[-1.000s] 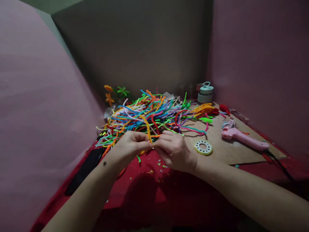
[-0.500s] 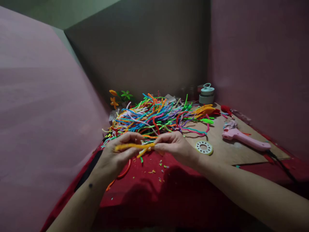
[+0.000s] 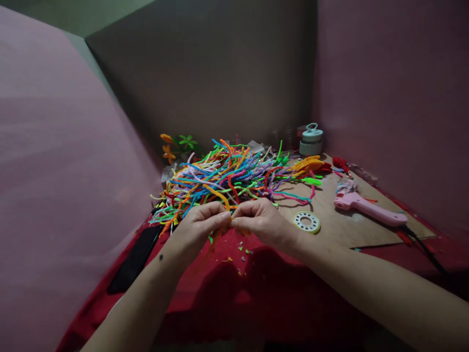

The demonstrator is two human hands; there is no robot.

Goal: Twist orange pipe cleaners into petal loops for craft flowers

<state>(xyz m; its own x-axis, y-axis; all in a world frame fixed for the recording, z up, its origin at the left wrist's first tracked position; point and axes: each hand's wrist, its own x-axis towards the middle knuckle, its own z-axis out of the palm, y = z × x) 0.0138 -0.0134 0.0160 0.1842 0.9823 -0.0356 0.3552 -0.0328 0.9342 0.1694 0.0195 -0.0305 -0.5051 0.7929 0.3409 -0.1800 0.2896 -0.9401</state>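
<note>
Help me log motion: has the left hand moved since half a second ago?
Yes. The left hand moved right, nearer the white ring, meeting the right hand.

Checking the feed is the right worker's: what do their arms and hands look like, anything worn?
Both forearms are bare, with no sleeves in view. The left hand and right hand wear no gloves, and no rings, watch or bracelets show. A small dark dot marks the left forearm.
</note>
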